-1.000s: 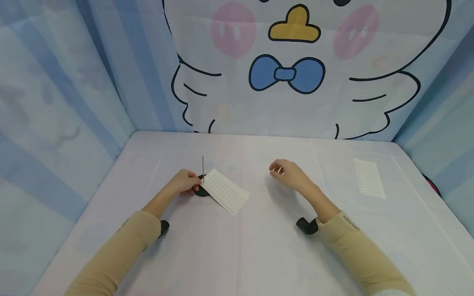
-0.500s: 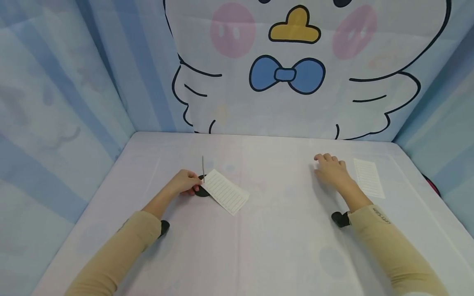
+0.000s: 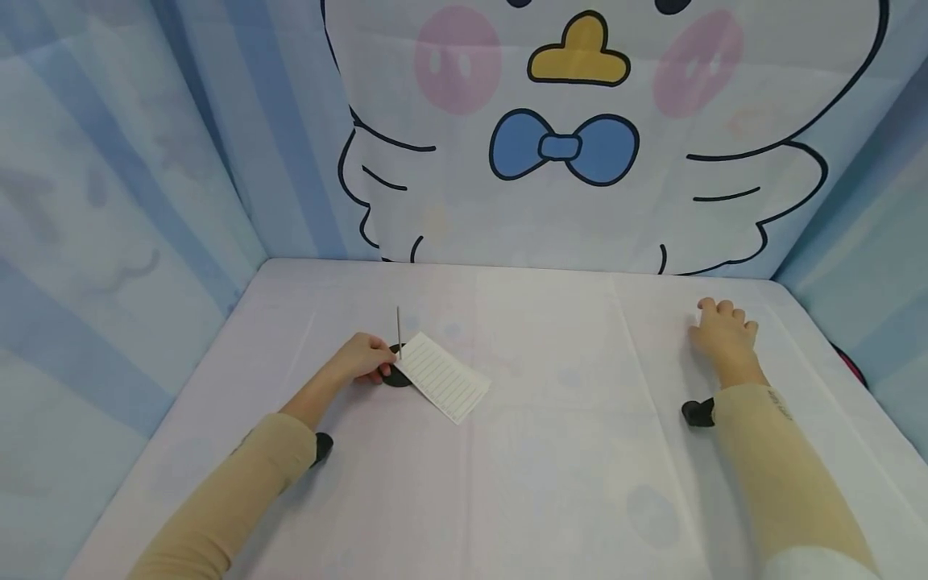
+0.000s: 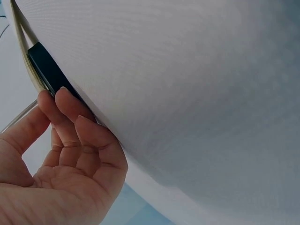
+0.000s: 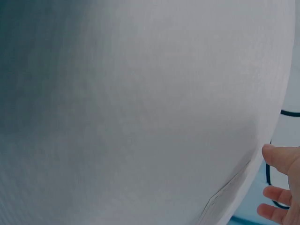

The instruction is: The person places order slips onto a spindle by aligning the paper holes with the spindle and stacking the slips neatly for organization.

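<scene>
In the head view, my left hand pinches the near-left corner of a lined paper slip, which slants over the round black base of a paper spike. The spike's thin metal rod stands upright by that corner; whether it pierces the paper I cannot tell. In the left wrist view, thumb and forefinger hold the paper edge beside the dark base. My right hand hovers palm down at the right, fingers spread. It hides a second slip, whose edge shows flat on the table in the right wrist view.
A white cloth covers the table. A printed curtain with a cartoon bird hangs along the back edge, and blue-striped curtains close off the sides. Black wrist mounts stick out from both sleeves.
My right hand has travelled from the middle of the table to the right, until it covers the second slip. The left hand and its slip have stayed in place.
</scene>
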`<state>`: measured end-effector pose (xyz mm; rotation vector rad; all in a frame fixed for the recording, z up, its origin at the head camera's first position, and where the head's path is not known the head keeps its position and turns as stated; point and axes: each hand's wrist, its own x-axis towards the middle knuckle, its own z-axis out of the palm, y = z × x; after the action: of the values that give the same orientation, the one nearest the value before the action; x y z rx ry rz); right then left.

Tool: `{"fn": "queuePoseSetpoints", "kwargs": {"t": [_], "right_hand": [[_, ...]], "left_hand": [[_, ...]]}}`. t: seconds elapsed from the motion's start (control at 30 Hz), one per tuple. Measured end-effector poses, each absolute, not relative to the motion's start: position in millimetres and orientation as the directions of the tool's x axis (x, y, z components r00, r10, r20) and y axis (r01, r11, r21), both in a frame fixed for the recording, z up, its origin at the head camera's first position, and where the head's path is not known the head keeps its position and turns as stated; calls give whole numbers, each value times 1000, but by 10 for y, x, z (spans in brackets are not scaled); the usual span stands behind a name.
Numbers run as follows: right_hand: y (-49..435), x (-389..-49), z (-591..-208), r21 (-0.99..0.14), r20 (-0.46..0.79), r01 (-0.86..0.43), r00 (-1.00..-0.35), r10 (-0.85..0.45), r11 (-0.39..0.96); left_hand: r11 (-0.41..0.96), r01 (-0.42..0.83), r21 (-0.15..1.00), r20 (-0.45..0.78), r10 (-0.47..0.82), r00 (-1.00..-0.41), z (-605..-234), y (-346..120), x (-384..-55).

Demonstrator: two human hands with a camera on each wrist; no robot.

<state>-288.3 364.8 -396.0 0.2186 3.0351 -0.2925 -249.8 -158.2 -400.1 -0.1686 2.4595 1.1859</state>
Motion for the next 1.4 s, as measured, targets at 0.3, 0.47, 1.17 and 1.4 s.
{"fn": "queuePoseSetpoints", "kwargs": {"t": [0.3, 0.47, 1.17, 1.4], "right_hand": [[3893, -2774, -4063, -249, -56, 227, -974, 220, 942], [3953, -2760, -4098, -280, -127, 305, -952, 280, 910], [3977, -2741, -4105, -324, -251, 442, -893, 375, 837], [3987, -2770, -4101, -355, -280, 474, -877, 392, 806]], "left_hand": [[622, -284, 730, -411, 66, -909, -4014, -1582, -2503], [624, -291, 725, -415, 60, -908, -4010, -1579, -2503], [620, -288, 730, -412, 63, -909, -4020, -1587, -2510], [631, -292, 719, -415, 52, -909, -4002, -1581, -2508]]}}
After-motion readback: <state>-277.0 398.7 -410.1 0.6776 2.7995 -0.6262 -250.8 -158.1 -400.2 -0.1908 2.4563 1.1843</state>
